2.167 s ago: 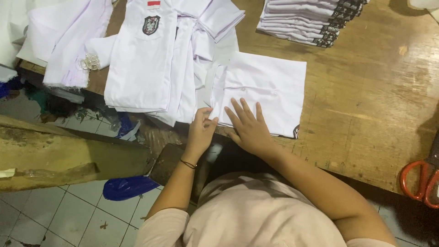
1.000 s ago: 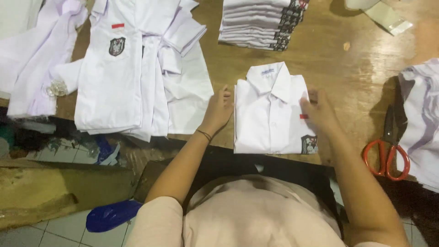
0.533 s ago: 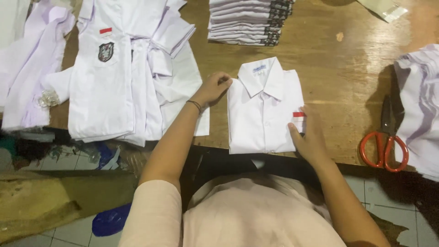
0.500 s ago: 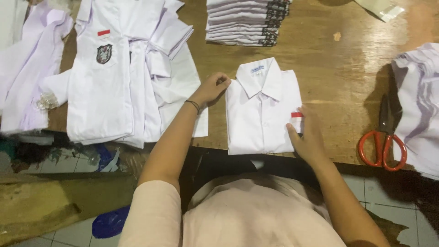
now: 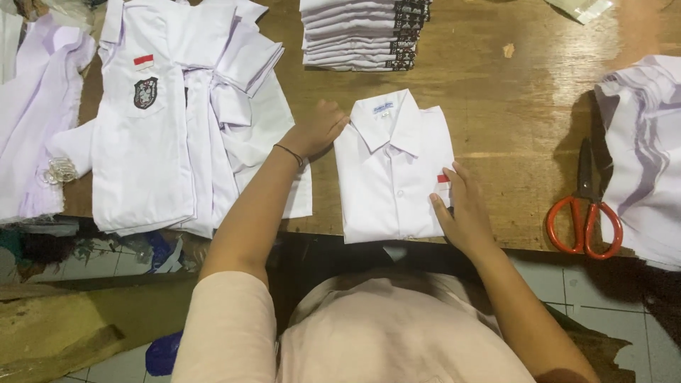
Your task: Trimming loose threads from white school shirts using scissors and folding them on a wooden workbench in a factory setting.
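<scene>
A folded white shirt (image 5: 394,174) is lying flat on the desk (image 5: 511,113), collar up top, right between the two hands. The left hand (image 5: 317,131) is rested against the shirt's upper left edge, by the collar, fingers loosely curled and nothing gripped. The right hand (image 5: 461,209) is laid flat on the lower right side of the shirt, fingers spread and pressed down near a small red tag, so nothing is held there either.

Just out past the left hand, a pile of unfolded shirts (image 5: 177,120) is spread across the desk, one with a dark badge on the pocket. Straight ahead of the hands, a neat stack (image 5: 365,32) of folded shirts is seen at the far side. To the right of the right hand, well apart from it, red-handled scissors (image 5: 585,206) are lying on the wood, with more white cloth (image 5: 642,149) heaped just beyond them.
</scene>
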